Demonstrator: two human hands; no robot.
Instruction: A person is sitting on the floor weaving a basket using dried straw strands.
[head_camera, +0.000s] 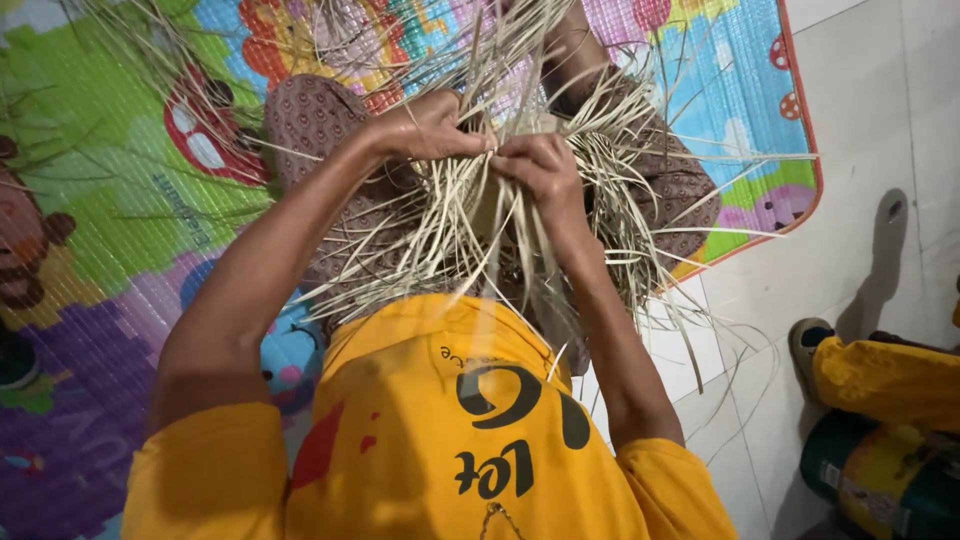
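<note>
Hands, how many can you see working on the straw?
2. The left hand pinches the pale straw strips beside the right hand, which grips them too. None seem hidden.

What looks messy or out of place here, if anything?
Nothing looks damaged. Loose ends of the pale straw strips splay out unevenly around both hands, left hand and right hand, some trailing off the colourful mat onto the tile floor.
</note>
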